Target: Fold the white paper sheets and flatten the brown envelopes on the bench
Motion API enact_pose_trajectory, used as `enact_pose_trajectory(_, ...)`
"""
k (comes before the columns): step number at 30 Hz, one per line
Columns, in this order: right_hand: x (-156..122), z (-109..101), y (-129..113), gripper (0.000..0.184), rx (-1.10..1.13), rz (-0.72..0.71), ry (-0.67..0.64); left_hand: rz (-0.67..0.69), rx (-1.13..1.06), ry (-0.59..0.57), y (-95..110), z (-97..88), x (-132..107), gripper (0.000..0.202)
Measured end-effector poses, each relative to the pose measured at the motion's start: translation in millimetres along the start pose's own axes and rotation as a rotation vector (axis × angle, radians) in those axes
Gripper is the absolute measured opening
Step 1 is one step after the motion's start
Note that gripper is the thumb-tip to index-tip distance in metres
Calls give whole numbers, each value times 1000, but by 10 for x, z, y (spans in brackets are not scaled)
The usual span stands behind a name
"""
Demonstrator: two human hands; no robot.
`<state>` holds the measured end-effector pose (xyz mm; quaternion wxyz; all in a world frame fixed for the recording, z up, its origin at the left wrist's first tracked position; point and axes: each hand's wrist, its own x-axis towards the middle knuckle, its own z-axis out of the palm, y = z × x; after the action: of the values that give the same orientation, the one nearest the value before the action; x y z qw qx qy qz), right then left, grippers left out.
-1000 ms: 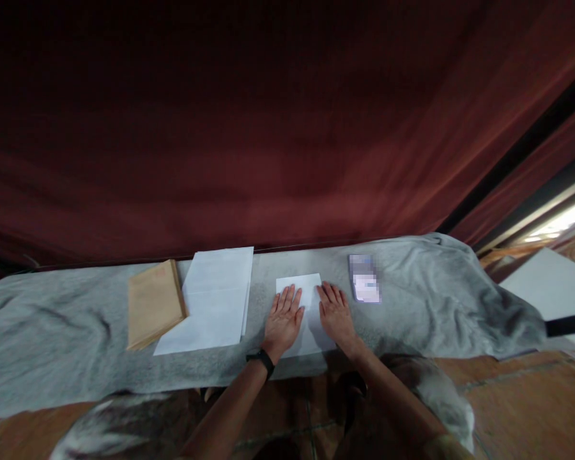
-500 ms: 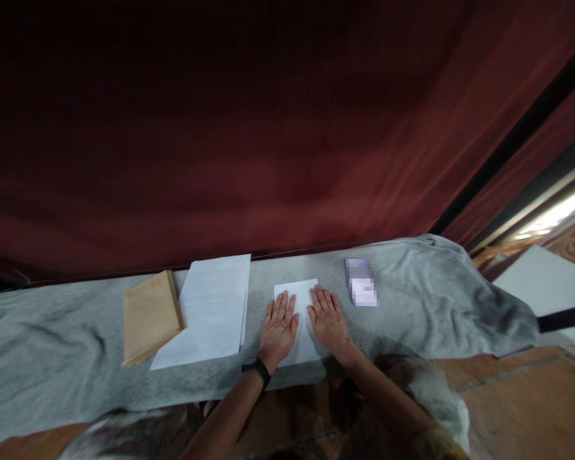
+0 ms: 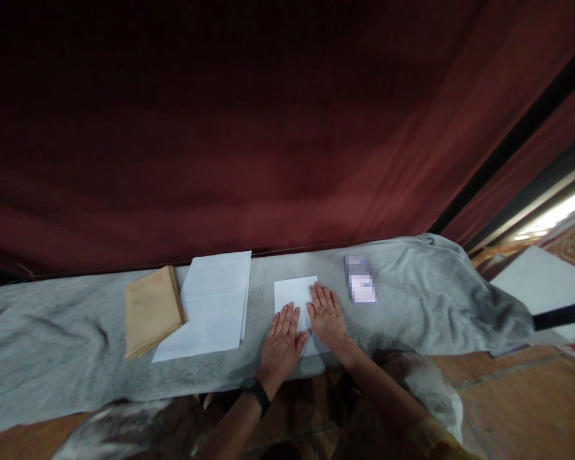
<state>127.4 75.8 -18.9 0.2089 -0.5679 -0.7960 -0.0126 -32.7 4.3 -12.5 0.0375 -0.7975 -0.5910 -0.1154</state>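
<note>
A small white sheet of paper [image 3: 294, 291], which looks folded, lies on the grey cloth [image 3: 263, 281] in front of me. Flat on its left and near part rests my left hand [image 3: 282, 338], fingers stretched out and a dark band on the wrist. My right hand [image 3: 326, 314] lies flat over the paper's right edge with its fingers extended. Neither hand grips anything. Both palms hide much of the paper's lower part. Larger white sheets [image 3: 213, 300] lie stacked to the left of my hands.
Brown envelopes [image 3: 151, 310] in a pile overlap the left edge of the white sheets. Right of my hands lies a blurred, purplish rectangular item [image 3: 361, 280]. A dark red fabric wall [image 3: 268, 160] rises behind the cloth. A white board-like surface [image 3: 546, 281] stands at far right.
My left hand has slid down the paper toward me, uncovering its upper left part. The right hand stays at nearly the same spot on the right edge.
</note>
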Motion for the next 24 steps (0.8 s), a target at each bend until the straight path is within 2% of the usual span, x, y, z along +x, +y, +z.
enact_pose_trajectory(6,10,-24,-28,52,9,10,35,-20,19,9,-48,-3,-53,63)
enact_pose_trajectory(11,-42,-73,-157,49,62,-175,-45,-15,39,-15,-34,-18,-38,61)
enact_pose_trajectory(13,-74,-73,-188,46,71,-200,-58,-7,37,-19,-41,-24,-37,61)
enact_pose_trajectory(24,-85,-50,-93,51,47,-81,-8,-18,58,17,-74,-32,-87,62)
